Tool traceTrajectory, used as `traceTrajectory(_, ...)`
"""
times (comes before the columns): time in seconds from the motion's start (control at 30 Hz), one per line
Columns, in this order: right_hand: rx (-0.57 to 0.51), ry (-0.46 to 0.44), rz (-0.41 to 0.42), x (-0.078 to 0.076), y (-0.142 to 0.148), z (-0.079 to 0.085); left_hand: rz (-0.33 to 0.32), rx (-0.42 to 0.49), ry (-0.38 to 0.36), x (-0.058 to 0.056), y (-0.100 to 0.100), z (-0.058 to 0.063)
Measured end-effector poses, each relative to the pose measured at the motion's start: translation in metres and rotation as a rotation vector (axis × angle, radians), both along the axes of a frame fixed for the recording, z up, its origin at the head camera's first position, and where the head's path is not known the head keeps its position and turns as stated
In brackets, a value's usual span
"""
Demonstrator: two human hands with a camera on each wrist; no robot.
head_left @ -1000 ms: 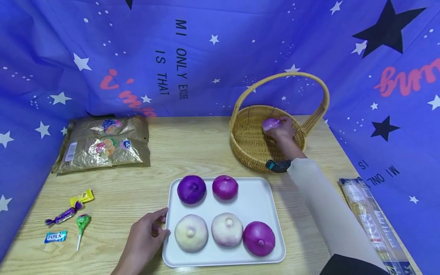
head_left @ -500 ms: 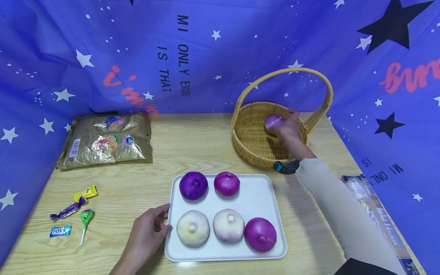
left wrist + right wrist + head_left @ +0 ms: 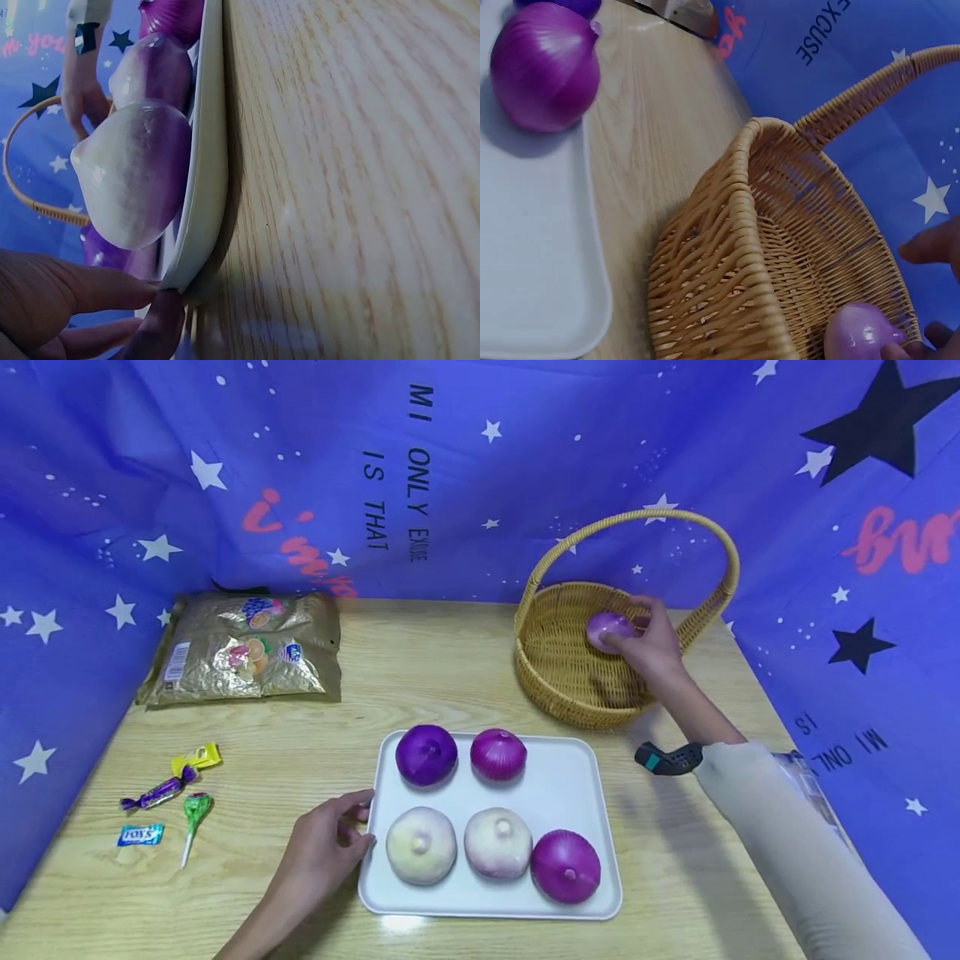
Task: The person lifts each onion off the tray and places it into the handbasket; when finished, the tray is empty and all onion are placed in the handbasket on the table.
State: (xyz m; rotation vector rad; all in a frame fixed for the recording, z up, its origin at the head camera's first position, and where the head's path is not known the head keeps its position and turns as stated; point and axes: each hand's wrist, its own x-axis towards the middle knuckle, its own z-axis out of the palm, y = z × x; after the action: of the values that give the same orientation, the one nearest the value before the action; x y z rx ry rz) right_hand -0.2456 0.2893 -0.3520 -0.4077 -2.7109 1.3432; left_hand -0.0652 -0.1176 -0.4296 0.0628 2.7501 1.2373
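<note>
A pale purple onion [image 3: 606, 632] lies inside the wicker basket [image 3: 551, 697], against its far right side. My right hand [image 3: 655, 643] is over the basket's right part, thumb beside this onion [image 3: 859, 331]; in the right wrist view the index finger [image 3: 934, 244] stands clear of it. My left hand [image 3: 322, 843] pinches the left rim of a white tray [image 3: 558, 777] between thumb and fingertips. On the tray are a dark purple onion [image 3: 426, 756], two magenta onions [image 3: 498, 755], and two whitish onions [image 3: 422, 846] with purple undersides, visible in the left wrist view.
A gold foil bag [image 3: 243, 647] lies at the back left. In front of it are a yellow candy [image 3: 197, 760], a purple-wrapped candy [image 3: 159, 792], a blue candy [image 3: 140, 835] and a green lollipop [image 3: 197, 810]. The basket's tall handle [image 3: 637, 516] arches upward before a blue cloth.
My right hand has eased back to the right, its fingers spreading off the pale purple onion, which now shows more in the basket. The left hand stays at the tray. The head view has shifted slightly.
</note>
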Motion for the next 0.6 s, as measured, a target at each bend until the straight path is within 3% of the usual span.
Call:
traceTrajectory(0.3,-0.123,0.078,0.206,0.029,0.015,0.0,0.011,0.033,-0.017,0.0,0.001,0.001)
traceTrajectory(0.6,-0.249,0.195,0.515,0.071,0.013,0.005,0.024,0.032,-0.023,-0.001,-0.001,0.002)
